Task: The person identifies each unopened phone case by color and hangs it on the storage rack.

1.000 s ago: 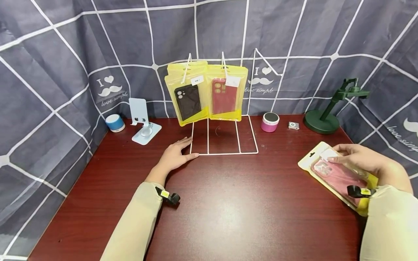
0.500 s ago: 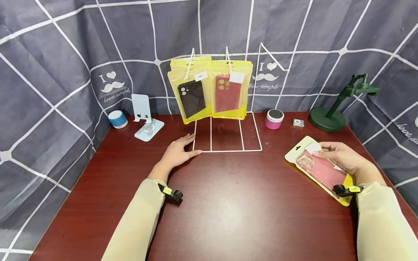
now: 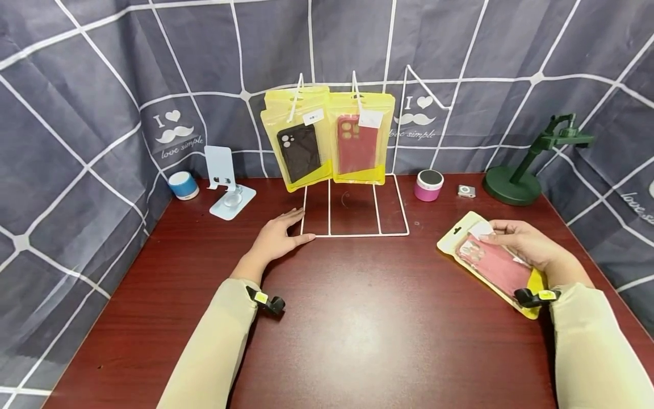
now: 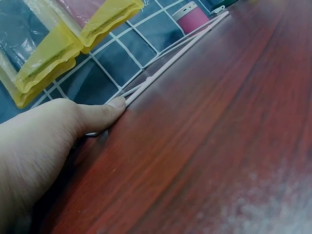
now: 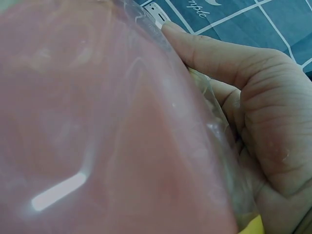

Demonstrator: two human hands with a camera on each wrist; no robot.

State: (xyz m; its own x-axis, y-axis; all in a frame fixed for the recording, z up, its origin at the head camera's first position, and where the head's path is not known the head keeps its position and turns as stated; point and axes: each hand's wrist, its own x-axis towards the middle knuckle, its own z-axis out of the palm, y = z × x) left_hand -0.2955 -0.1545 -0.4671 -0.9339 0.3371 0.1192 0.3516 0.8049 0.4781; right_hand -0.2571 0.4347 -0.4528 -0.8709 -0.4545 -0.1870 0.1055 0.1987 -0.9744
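Note:
My right hand pinches a yellow-edged clear pouch holding a pink phone case, thumb on top near a white label. The pouch is tilted, its hang hole toward the back left. In the right wrist view the pink case fills most of the frame. My left hand rests at the near left corner of a white wire display rack, fingers extended, thumb touching the front wire in the left wrist view. On the rack's hooks hang pouches with a black phone case and a red phone case.
A third hook juts out at the rack's right. Along the back stand a blue speaker, a light blue phone stand, a pink speaker, a small silver player and a dark green stand. Grey cloth hangs behind.
My right hand has moved left with the pink phone case pouch, toward the rack. The left hand stays at the rack's corner, and the head view has shifted slightly.

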